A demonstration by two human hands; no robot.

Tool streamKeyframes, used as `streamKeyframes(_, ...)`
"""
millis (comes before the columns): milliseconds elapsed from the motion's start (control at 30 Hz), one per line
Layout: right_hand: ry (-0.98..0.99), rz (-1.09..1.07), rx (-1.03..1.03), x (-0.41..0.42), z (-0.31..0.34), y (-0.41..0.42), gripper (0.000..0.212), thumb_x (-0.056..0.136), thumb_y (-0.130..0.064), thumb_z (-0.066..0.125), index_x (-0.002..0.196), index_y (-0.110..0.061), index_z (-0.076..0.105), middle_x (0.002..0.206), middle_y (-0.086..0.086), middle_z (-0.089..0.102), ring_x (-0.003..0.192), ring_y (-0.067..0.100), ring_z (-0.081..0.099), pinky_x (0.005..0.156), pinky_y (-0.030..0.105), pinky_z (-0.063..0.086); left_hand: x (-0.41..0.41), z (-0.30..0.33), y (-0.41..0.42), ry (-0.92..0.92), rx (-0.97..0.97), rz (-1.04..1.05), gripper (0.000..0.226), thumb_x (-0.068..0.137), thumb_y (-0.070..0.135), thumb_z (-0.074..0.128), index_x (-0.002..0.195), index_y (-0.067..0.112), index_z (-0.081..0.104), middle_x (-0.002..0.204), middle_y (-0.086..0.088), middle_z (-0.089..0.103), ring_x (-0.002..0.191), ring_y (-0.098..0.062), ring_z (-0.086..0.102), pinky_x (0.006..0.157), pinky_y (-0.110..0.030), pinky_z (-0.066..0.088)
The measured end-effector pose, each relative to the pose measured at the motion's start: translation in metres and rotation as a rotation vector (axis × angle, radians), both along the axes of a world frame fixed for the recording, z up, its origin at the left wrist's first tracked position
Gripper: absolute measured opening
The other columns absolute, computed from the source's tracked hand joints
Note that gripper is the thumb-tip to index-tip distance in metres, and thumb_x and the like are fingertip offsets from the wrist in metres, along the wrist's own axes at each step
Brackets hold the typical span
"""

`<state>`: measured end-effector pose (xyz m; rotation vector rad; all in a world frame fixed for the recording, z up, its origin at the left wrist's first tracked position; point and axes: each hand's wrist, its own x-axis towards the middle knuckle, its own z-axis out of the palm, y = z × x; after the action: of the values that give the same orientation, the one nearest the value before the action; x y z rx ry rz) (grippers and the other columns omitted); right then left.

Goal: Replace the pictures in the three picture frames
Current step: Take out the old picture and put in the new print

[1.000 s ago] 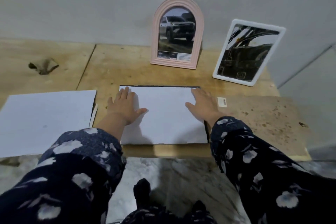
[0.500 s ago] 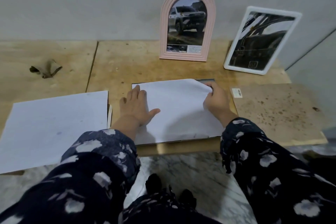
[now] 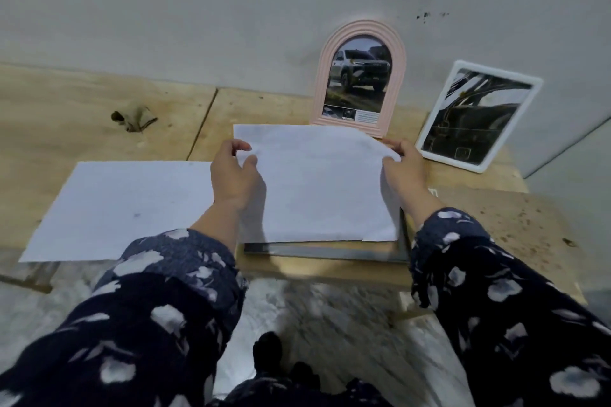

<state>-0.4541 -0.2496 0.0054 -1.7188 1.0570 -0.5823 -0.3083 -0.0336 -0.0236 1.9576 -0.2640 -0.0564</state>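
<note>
A white sheet (image 3: 317,182) is lifted at its far edge above a dark rectangular frame (image 3: 330,254) lying flat on the wooden board. My left hand (image 3: 233,175) pinches the sheet's far left corner, and my right hand (image 3: 401,168) pinches its far right corner. A pink arched frame (image 3: 360,76) with a car picture leans on the wall behind. To its right leans a white rectangular frame (image 3: 476,116) with a dark picture.
Another white sheet (image 3: 119,208) lies flat on the left of the wooden surface (image 3: 82,122). A small crumpled brown scrap (image 3: 134,117) sits further back left. A stained board (image 3: 515,225) lies at the right. Marble floor (image 3: 330,324) shows below.
Both hands went from lying flat on the sheet to gripping its far corners. The sheet's far edge has risen off the dark frame, whose near edge now shows.
</note>
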Motion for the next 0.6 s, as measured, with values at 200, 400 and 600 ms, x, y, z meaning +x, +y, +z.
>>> streamKeyframes(200,0.098,0.261,0.147,0.037,-0.002,0.039,0.047,0.094,-0.028,0.055,0.137,-0.018,0.039,0.122,0.001,0.055,0.097,0.020,0.060,0.078,0.032,0.050,0.013,0.026,0.063,-0.028,-0.117,0.270,0.020,0.095,0.004,0.051,0.115,0.006,0.054,0.112,0.000,0.052,0.101,-0.012,0.046,0.073,-0.008,0.030)
streamKeyframes(400,0.202,0.524,0.008,0.109,0.005,0.115,0.024,0.089,-0.016,0.056,0.112,-0.012,0.060,0.107,0.004,0.064,0.096,0.026,0.061,0.082,0.035,0.049,0.041,0.039,0.156,-0.067,-0.166,0.552,0.023,0.096,0.004,0.051,0.119,0.003,0.053,0.123,-0.009,0.055,0.108,-0.019,0.050,0.074,-0.009,0.030)
streamKeyframes(600,0.137,0.658,-0.091,0.201,0.020,0.192,0.015,0.087,-0.010,0.051,0.100,-0.015,0.057,0.092,0.002,0.060,0.076,0.019,0.056,0.055,0.025,0.039,0.082,0.034,0.244,-0.124,-0.098,0.708,0.026,0.095,0.005,0.053,0.121,0.003,0.054,0.127,-0.010,0.055,0.119,-0.022,0.049,0.084,-0.009,0.030)
